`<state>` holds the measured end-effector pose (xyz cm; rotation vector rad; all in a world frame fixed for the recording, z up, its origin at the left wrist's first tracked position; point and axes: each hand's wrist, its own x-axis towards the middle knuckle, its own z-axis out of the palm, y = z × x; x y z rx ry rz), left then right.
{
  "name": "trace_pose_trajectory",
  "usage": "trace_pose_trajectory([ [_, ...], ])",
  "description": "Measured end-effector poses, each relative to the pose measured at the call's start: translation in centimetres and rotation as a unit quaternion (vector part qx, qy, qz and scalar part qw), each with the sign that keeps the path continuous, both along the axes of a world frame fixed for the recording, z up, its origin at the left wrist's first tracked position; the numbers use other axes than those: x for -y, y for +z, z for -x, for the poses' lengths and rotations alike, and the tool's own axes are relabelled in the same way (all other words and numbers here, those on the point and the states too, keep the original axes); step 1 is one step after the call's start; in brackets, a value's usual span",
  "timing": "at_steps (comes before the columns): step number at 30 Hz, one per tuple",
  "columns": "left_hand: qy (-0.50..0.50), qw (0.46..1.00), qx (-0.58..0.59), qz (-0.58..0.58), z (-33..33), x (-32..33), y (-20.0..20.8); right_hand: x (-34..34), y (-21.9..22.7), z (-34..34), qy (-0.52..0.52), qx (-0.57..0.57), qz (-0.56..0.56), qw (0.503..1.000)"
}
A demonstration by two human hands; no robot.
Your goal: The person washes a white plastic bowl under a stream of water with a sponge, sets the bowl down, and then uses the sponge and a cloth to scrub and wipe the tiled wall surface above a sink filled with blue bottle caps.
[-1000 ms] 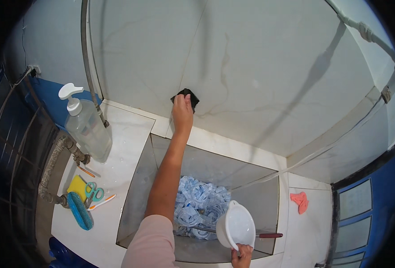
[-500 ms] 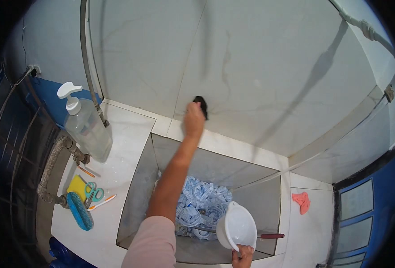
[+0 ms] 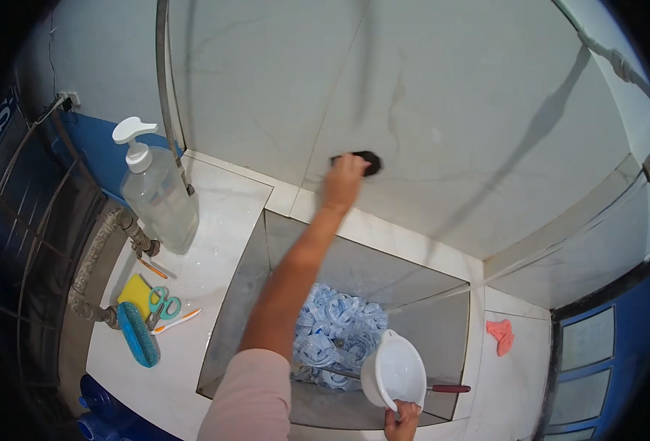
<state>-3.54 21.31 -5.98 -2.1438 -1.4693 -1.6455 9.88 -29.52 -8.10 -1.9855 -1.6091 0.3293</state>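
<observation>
Against the grey tiled wall [image 3: 443, 88], my left hand [image 3: 345, 178] is closed on a small black oval scrubbing pad [image 3: 373, 163]. Blur and my fingers hide its exact kind. My right hand [image 3: 403, 422] grips the near rim of a white plastic bowl [image 3: 401, 371], tilted over the right part of a tiled sink [image 3: 238, 334]. Inside the bowl shows white, with no contents I can make out. Striped blue-and-white cloth [image 3: 337, 323] lies bunched in the sink. A thin rod with a dark red handle [image 3: 450, 389] passes beneath the bowl, across the sink.
On the left ledge stand a clear pump bottle [image 3: 162, 202], teal-handled scissors [image 3: 165, 303], a yellow sponge [image 3: 135, 292], a blue scrub brush [image 3: 137, 334] and an orange-and-white stick [image 3: 178, 320]. A coral cloth [image 3: 500, 336] lies on the right ledge. Pipes [image 3: 93, 257] run at the left.
My left hand has turned the black pad from upright to nearly level and rubs slightly further right on the wall. The bowl stays in my right hand. The view has shifted slightly.
</observation>
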Motion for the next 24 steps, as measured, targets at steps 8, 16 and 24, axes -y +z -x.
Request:
trace_pose_trajectory([
  [8, 0.094, 0.958, 0.267, 0.034, -1.5, 1.1, 0.5, -0.8, 1.0, 1.2, -0.008, 0.009, 0.000, 1.000],
  [16, 0.020, 0.944, 0.329, -0.022, 2.6, 0.2, -0.7, -0.2, 0.3, 1.0, -0.003, 0.000, 0.038, 0.999],
  [24, -0.010, 0.956, 0.292, 0.040, 2.8, -0.1, -0.4, -0.7, -0.2, 0.1, 0.004, 0.015, 0.021, 1.000],
])
